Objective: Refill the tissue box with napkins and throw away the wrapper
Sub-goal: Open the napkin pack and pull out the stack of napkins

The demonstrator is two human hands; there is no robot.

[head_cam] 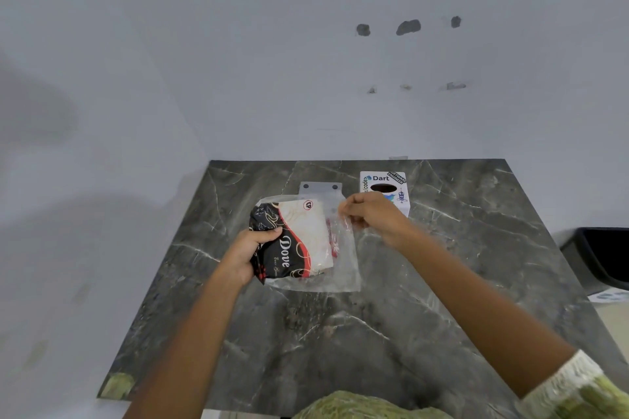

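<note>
A napkin pack (299,241) printed "Dove" is held above the dark marble worktop (340,333). Its black end is gripped by the left hand (248,250), while the clear wrapper (343,262) at its open end is pinched by the right hand (369,214). A white tissue box (383,180) is seen just behind, near the wall.
</note>
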